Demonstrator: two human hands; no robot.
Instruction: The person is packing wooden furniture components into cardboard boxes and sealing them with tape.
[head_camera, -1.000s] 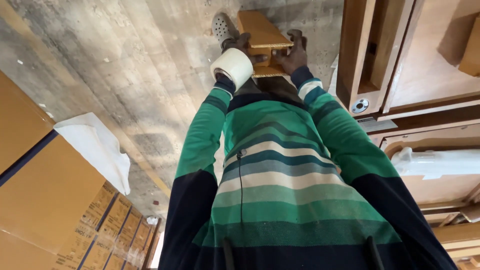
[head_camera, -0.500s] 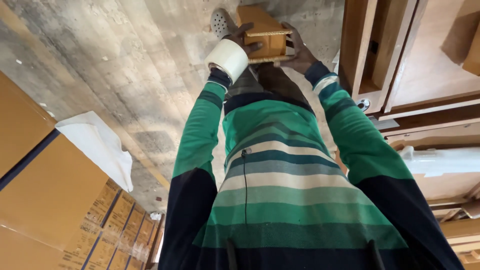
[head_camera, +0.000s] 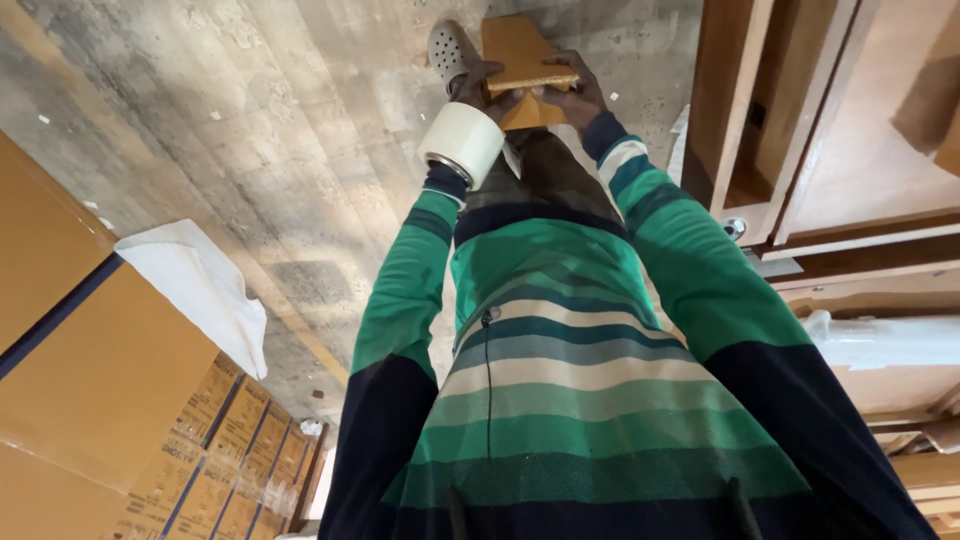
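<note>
Because both your hands are busy, the tape roll rides on your left wrist; your left hand and right hand each clasp a side of the small cardboard box, low over the concrete floor.

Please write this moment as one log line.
left hand: on cardboard piece, tape roll around wrist | right hand: on cardboard piece | below: concrete floor

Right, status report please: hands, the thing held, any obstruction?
Left hand, right hand both gripping cardboard piece. Tape roll around left wrist. Grey shoe just beyond.
</note>
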